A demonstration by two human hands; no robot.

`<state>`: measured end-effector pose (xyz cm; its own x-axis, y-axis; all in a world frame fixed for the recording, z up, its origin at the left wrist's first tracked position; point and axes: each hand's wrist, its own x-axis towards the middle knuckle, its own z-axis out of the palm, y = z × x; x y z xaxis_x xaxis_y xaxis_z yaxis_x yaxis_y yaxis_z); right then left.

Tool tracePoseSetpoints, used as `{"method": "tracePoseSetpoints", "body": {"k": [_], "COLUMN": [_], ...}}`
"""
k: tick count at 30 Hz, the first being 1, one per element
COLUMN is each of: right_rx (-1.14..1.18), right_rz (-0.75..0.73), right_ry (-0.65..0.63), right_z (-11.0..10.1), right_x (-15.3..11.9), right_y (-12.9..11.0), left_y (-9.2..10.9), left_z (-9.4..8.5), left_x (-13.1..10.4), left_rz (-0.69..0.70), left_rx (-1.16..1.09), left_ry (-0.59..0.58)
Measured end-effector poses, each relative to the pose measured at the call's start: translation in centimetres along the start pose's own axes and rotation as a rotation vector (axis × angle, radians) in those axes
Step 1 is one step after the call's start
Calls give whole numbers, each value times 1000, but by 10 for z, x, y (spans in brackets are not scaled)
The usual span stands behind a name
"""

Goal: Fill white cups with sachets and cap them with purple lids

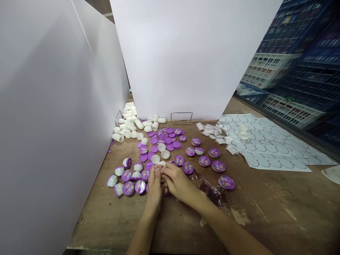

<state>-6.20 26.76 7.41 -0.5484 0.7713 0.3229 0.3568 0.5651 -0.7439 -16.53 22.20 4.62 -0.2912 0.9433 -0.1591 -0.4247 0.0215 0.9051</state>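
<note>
My left hand [154, 186] and my right hand [177, 180] meet over the near middle of the table, with their fingers closed round a small white piece [161, 165]. The fingers cover most of it, so its kind does not show. Just beyond my fingertips stand open white cups [165, 154]. To the left of my left hand lie white cups with purple printed lids [128, 188], some upright and some on their sides. Flat purple lids [169, 140] are spread behind the cups. More lidded cups [204, 161] sit to the right.
White plastic containers [130, 126] pile up at the back left. Small white sachets [212, 131] lie at the back right, beside sheets of round stickers [268, 141]. Dark crinkled plastic [212, 193] rests near my right forearm. White panels [175, 60] wall the back and left; crates [265, 67] stand beyond.
</note>
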Motion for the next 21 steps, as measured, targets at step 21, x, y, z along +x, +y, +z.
{"method": "tracePoseSetpoints", "body": {"k": [21], "right_rx": [467], "right_rz": [269], "right_ry": [117], "right_z": [-7], "right_x": [37], "right_y": [27], "left_y": [20], "left_z": [0], "left_x": [23], "left_rz": [14], "left_rx": [-61], "left_ry": [31]}}
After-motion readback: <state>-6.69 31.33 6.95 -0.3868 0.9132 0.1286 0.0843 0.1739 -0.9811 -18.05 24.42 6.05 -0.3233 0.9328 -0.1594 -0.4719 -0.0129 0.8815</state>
